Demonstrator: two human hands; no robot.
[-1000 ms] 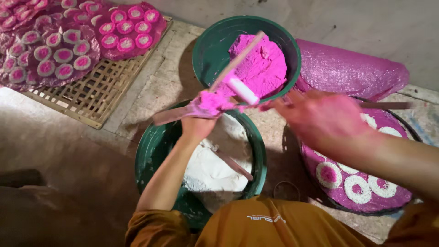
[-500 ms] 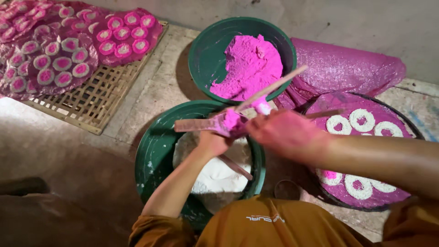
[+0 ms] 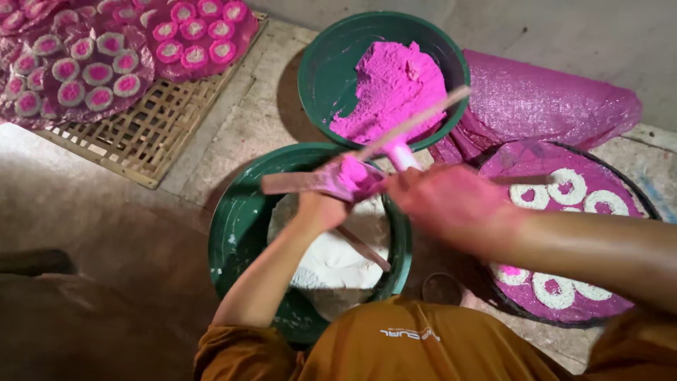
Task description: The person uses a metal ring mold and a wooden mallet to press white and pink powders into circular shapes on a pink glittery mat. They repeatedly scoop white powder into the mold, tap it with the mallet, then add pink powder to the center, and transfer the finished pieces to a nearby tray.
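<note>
Two hands meet over the near green basin (image 3: 240, 233), the landmark here: the left hand (image 3: 321, 208) is clenched round a flat pink-stained wooden paddle (image 3: 293, 182) bearing a lump of pink paste (image 3: 352, 174), held level just above the basin's far rim. The right hand (image 3: 444, 204) is closed on a thin stick (image 3: 416, 121) that slants up and away from the basin; its lower end, with a short white piece (image 3: 402, 155) on it, meets the lump. To do this well, I judge, the paddle should stay flat and over the basin so that crumbs fall inside, and the stick should press with short, light strokes rather than push the lump off the edge. Inside the basin lie white powder (image 3: 331, 257) and another stick (image 3: 363, 248). Beyond the basin stands a second green basin (image 3: 317, 77) heaped with pink powder (image 3: 391, 88). To the basin's right a round tray (image 3: 620, 303) under a pink sheet carries white rings with pink centres (image 3: 564, 187), close under the right forearm, which could brush them. To its far left a woven bamboo rack (image 3: 151, 134) holds many finished pink-and-white rounds (image 3: 84, 70). A small ring (image 3: 441, 289) lies between basin and tray.
</note>
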